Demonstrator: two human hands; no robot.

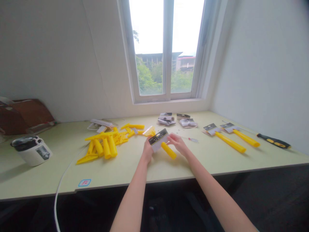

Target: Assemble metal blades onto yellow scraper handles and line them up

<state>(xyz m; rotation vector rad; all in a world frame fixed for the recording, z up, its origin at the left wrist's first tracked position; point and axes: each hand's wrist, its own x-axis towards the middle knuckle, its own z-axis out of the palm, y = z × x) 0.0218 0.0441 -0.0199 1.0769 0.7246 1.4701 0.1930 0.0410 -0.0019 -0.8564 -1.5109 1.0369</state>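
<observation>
Head view:

1. Left hand (147, 152): clenched on the left edge of a carded tool (156, 140), a black-and-white card with a yellow handle (168, 150) angling out toward lower right.
2. Right hand (178, 144): fingers reaching to the card's right edge, just above the handle. Firm grip or light touch: impossible to tell.
3. Carded tool: between both hands, over the middle of a pale green desk (135, 169). Contact with the desk: unclear.
4. Left of the hands: a heap of loose yellow handles (103, 144), some flat yellow pieces among them.
5. Just beyond the right hand: a small screwdriver (190, 139), lying flat.
6. Far side of the desk: two loose piles of cards (166, 119), side by side.
7. Right side: two more carded tools (230, 141) lying parallel, then a black-and-yellow screwdriver (274, 141).
8. Far left: a white appliance (31, 150), a white cable (63, 170) running off the desk edge, and a brown package (26, 116) against the wall.
9. Above the desk: a window (166, 48) with trees and buildings outside.
</observation>
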